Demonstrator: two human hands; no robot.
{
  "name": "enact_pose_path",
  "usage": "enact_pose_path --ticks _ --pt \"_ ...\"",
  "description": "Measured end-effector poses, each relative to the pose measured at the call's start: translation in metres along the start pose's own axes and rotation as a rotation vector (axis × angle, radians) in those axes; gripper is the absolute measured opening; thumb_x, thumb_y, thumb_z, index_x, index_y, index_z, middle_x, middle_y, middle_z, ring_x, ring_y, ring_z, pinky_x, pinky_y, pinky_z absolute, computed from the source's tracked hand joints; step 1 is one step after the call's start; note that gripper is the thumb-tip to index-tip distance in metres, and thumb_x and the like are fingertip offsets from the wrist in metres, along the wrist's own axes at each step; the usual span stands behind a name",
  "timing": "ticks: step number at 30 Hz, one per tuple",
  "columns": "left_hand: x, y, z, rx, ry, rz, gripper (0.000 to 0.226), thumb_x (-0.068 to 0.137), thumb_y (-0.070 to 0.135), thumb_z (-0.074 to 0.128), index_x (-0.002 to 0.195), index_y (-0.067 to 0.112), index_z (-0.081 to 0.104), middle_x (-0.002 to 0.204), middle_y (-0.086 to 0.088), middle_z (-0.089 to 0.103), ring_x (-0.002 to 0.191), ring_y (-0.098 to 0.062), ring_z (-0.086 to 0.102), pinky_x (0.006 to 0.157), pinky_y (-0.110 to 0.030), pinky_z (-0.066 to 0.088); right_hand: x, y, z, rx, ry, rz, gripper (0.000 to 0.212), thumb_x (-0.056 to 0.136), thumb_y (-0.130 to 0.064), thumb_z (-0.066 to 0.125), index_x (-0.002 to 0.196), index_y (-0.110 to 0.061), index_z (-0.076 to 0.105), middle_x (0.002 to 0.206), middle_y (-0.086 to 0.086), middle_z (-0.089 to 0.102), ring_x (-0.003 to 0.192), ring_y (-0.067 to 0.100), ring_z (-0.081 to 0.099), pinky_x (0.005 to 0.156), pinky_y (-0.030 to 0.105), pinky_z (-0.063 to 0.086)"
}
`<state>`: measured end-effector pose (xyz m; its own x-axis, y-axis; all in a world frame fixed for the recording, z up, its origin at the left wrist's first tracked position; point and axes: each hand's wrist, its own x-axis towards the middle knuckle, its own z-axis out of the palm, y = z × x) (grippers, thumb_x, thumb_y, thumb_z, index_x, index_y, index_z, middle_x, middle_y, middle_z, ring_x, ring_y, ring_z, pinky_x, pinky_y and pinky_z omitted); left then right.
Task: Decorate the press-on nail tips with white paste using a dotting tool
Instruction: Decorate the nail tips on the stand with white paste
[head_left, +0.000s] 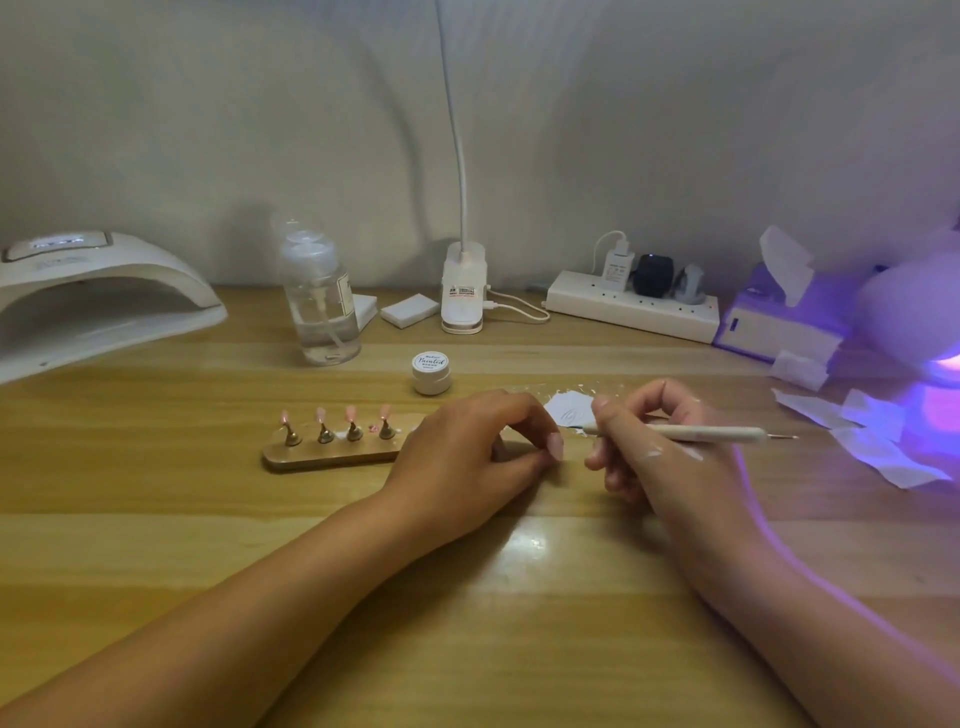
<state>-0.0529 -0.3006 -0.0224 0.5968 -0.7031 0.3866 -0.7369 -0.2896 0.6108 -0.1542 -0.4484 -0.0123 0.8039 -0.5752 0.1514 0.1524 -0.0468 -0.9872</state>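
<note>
A wooden nail stand (332, 456) lies left of centre with several pink nail tips (349, 414) on metal holders. My left hand (467, 447) rests curled over the stand's right end; what its fingers hold is hidden. My right hand (654, 441) grips a white dotting tool (717, 433), whose metal tip points right. White paste smears mark the back of that hand. A blob of white paste (571, 408) sits on the table between the hands. A small white paste jar (431, 372) stands closed behind it.
A white nail lamp (93, 291) sits far left, a clear pump bottle (322, 306) and a desk lamp base (464, 288) at the back. A power strip (634, 304), tissue box (774, 327), loose wipes (883, 441) and a glowing purple lamp (919, 317) fill the right.
</note>
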Motion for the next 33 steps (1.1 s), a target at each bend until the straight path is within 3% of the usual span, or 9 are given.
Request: enact_pose_path --ticks 16,33 --pt "-0.0008 -0.0017 0.0015 -0.022 0.008 -0.035 0.021 0.082 0.017 0.072 0.079 0.037 0.065 0.090 0.026 0.065 0.061 -0.005 0.058 0.062 -0.031 0.048 -0.0012 0.0029 0.0021 -0.087 -0.065 -0.028 0.023 0.090 -0.007 0.064 0.072 -0.008 0.050 0.061 0.011 0.072 0.051 0.012 0.065 0.051 0.019 0.052" --pt "-0.0004 -0.0004 0.0011 -0.036 -0.002 -0.045 0.016 0.083 0.020 0.071 0.081 0.035 0.067 0.092 0.022 0.069 0.060 -0.006 0.058 0.063 -0.033 0.050 -0.0028 0.0012 0.0035 -0.052 -0.057 -0.039 0.023 0.092 -0.004 0.063 0.073 -0.005 0.050 0.059 0.011 0.071 0.048 0.009 0.064 0.048 0.016 0.049"
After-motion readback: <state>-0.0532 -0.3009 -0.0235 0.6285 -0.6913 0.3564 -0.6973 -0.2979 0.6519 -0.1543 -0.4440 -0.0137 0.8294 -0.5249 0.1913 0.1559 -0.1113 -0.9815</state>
